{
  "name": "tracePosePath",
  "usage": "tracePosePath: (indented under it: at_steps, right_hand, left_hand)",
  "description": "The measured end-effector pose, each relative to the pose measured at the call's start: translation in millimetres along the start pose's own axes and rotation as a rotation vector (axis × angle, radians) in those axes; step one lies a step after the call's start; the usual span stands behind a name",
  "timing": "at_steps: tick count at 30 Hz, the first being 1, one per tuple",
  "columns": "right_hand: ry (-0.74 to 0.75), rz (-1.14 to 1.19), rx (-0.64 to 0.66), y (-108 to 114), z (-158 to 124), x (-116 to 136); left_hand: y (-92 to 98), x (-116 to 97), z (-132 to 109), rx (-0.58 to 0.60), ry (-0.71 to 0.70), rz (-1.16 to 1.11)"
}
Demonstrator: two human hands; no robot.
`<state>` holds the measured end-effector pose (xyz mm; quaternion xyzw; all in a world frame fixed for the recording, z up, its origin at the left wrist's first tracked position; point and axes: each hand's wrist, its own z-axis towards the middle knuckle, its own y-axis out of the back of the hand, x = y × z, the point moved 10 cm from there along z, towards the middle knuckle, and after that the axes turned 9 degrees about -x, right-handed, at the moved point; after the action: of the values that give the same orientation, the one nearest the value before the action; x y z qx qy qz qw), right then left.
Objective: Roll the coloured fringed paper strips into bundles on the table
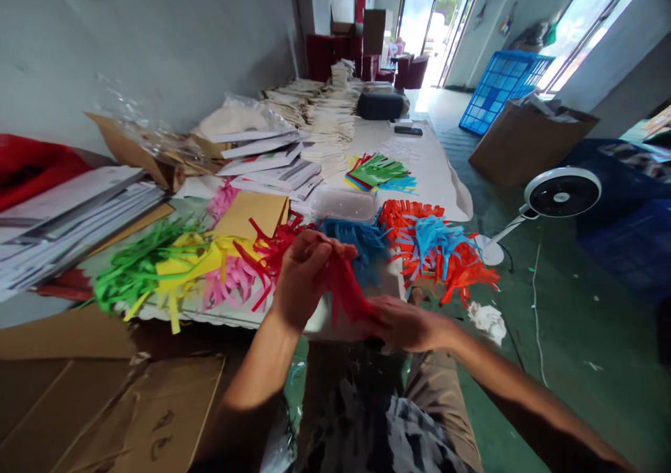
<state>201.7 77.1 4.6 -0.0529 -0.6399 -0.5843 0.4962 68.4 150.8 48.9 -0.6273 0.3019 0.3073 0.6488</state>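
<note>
A red fringed paper tassel point(346, 288) stretches between my two hands above the table's front edge. Its upper end is pinched in my left hand point(307, 267), fingers closed. Lower and to the right, my right hand point(398, 323) is closed around the hanging strips; its fingertips are partly hidden and a little blurred. Just behind my left hand lie more red paper strips point(277, 239). Blue fringed paper point(354, 235) lies behind the held tassel. Orange fringed paper point(414, 214) with light blue strips point(443, 239) is piled to the right.
Green strips point(139, 260), yellow strips point(178, 270) and pink strips point(231, 284) cover the table's left front. Behind are a clear plastic tray point(343, 204), multicoloured fringed sheets point(380, 172) and stacked paper point(283, 165). A cardboard box point(172, 403) stands below left, a fan point(562, 195) at right.
</note>
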Motion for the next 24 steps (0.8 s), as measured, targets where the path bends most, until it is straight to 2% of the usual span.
tracePosePath:
  at_steps: [2, 4, 5, 7, 8, 11, 13, 18, 21, 24]
  right_hand:
    - [0.03, 0.006, 0.107, 14.7, 6.3, -8.1]
    - [0.013, -0.035, 0.12, 38.8, 31.7, -23.6]
    - [-0.046, -0.129, 0.032, 57.7, 52.3, -37.9]
    - [-0.241, -0.512, -0.221, 100.7, 94.0, -70.5]
    - [-0.296, -0.587, -0.271, 109.7, 114.0, -81.0]
    - [-0.385, -0.683, -0.307, 112.5, 164.2, -105.5]
    - [-0.435, -0.714, -0.291, 107.6, 182.6, -118.9]
    - [-0.501, -0.71, -0.305, 105.6, 188.6, -131.2]
    - [-0.467, -0.652, -0.385, 113.1, 180.3, -119.8]
    - [-0.386, -0.549, -0.452, 114.5, 162.5, -94.7]
  left_hand:
    - [11.3, -1.3, -0.3, -0.018, 0.035, 0.017]
    - [21.1, 5.0, -2.2, -0.046, 0.076, 0.12]
    - [24.1, 11.5, -3.7, -0.053, 0.107, 0.186]
    - [27.6, 26.6, -6.8, -0.064, 0.163, 0.306]
    - [28.8, 32.9, -7.6, -0.073, 0.176, 0.35]
    - [32.8, 44.4, -6.7, -0.108, 0.174, 0.416]
    - [35.6, 48.7, -5.1, -0.117, 0.178, 0.426]
    - [42.4, 55.8, -2.9, -0.123, 0.242, 0.346]
    - [44.3, 53.6, -1.8, -0.152, 0.223, 0.302]
    - [41.9, 47.7, -3.5, -0.17, 0.167, 0.289]
